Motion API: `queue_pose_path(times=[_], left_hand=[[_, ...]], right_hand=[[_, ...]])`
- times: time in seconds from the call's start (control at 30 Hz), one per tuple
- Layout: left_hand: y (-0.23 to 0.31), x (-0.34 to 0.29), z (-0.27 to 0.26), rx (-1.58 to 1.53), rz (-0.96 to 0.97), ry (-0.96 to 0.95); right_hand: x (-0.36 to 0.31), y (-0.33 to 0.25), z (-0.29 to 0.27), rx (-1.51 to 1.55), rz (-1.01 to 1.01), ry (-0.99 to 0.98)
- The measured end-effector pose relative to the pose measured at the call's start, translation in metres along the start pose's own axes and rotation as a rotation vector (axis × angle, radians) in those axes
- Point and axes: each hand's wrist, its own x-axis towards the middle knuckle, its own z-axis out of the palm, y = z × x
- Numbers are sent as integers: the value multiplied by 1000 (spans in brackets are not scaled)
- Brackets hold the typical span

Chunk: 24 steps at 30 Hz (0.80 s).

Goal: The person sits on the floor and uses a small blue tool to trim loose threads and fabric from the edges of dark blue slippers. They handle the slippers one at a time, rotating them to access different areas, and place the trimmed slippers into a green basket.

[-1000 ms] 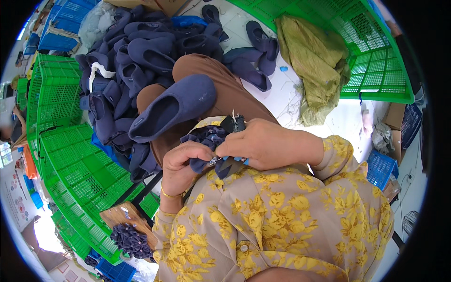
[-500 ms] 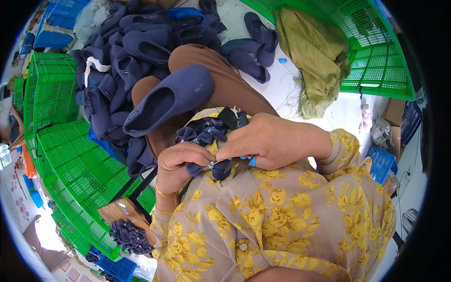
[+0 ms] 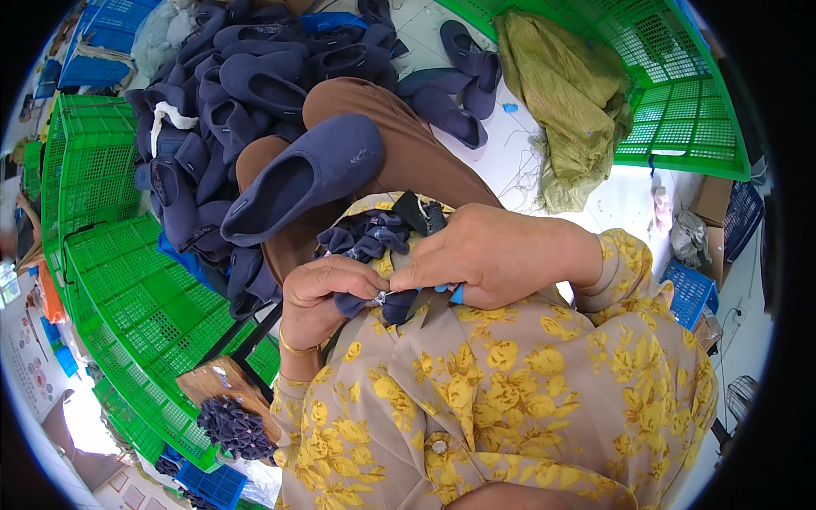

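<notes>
My left hand [image 3: 319, 297] is closed, its thumb and fingers pinching a small dark navy fabric piece [image 3: 398, 308] in front of my belly. My right hand [image 3: 486, 255] meets it there, thumb and forefinger tips close against the same piece. Tucked under the right hand's other fingers are the grey metal blades of scissors [image 3: 438, 308], their handles hidden; bits of blue show at those fingers. Several gathered navy fabric pieces [image 3: 365, 236] lie in my lap just beyond. Past them, a navy slip-on shoe [image 3: 310, 183] rests across my brown-trousered legs.
A heap of navy shoes [image 3: 263, 76] lies ahead to the left, more shoes [image 3: 455, 93] farther right. Green crates [image 3: 153, 297] stand at left, another green crate [image 3: 680, 127] at far right beside an olive sack [image 3: 565, 102]. Gathered fabric pieces [image 3: 234, 427] sit by a wooden board [image 3: 217, 382].
The scissor blades under my right hand have shifted slightly, their tips now lower. Both hands stay at the fabric piece, almost still.
</notes>
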Motion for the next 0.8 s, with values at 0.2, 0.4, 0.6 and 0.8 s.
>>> queue_pose_path(times=[0.2,0.4,0.6,0.8], left_hand=[[1,1,1,15,-12,-10],[-6,-3,2,-21,-57,10],[-3,-6,9,-60,-112,99],[0,-6,10,-95,-169,103]], right_hand=[[3,-3,-6,-98,8,-63],[3,4,3,-45,11,-3],[-1,8,18,45,45,108],[-10,18,22,79,53,107]])
